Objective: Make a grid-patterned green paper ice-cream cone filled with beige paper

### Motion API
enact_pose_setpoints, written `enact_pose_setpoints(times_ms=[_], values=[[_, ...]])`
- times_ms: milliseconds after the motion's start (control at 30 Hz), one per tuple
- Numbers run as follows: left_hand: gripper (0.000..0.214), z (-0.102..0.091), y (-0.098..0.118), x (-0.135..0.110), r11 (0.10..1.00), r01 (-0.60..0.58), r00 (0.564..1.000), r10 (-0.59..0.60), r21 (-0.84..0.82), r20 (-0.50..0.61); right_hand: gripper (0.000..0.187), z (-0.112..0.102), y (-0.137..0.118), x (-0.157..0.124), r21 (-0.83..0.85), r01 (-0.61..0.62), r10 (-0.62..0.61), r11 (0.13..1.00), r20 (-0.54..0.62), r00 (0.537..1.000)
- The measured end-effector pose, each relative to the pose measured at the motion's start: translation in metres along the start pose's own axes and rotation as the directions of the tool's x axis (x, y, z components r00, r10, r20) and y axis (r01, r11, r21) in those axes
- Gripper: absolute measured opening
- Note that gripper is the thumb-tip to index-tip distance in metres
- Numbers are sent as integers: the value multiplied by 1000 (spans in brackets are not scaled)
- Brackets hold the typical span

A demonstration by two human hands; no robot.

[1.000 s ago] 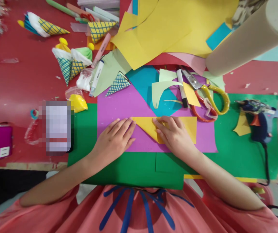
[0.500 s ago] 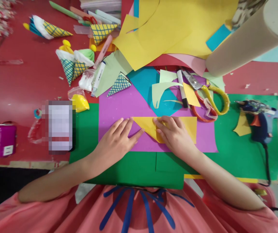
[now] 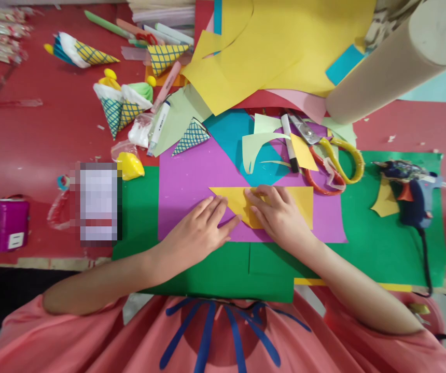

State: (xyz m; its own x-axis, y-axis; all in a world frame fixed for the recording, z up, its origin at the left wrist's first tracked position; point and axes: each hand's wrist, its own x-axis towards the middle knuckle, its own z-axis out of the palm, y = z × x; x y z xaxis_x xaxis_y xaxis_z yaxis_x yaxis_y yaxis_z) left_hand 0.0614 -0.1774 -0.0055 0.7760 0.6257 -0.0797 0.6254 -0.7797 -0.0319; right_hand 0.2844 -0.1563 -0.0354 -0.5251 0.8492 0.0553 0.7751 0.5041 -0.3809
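A strip of yellow paper [image 3: 304,204] lies on the purple sheet [image 3: 184,181], its left end folded over at a slant into a point. My right hand [image 3: 279,212] holds the fold down with bent fingers, thumb and fingertips at the middle of the strip. Along the slanted edge on the left rests my left hand [image 3: 201,225], flat, its fingers stretched and the thumb apart. Just beyond the strip are pale green paper scraps [image 3: 251,145], a black-and-white marker [image 3: 290,142] and scissors [image 3: 337,155] with red and yellow handles.
A glue gun [image 3: 419,197] lies at the right on green paper [image 3: 386,248]. Behind it leans a thick cardboard tube [image 3: 382,67]. Several patterned paper cones [image 3: 111,111], pens and yellow sheets [image 3: 269,52] cover the back. A blurred-out phone [image 3: 98,202] lies left.
My left hand has slid right and slightly toward me along the fold, uncovering the paper's pointed left tip. My right hand stays on the strip. The camera view has shifted slightly.
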Motion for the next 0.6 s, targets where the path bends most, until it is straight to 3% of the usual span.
enact_pose_setpoints(times_ms=[267, 600], values=[[58, 7, 14, -6, 997, 60, 997, -57, -51, 45, 35, 2, 0, 0, 33, -19, 19, 999, -2, 1000], [77, 4, 15, -5, 999, 12, 998, -14, 36, 54, 47, 4, 1, -3, 3, 20, -20, 1000, 2, 1000]])
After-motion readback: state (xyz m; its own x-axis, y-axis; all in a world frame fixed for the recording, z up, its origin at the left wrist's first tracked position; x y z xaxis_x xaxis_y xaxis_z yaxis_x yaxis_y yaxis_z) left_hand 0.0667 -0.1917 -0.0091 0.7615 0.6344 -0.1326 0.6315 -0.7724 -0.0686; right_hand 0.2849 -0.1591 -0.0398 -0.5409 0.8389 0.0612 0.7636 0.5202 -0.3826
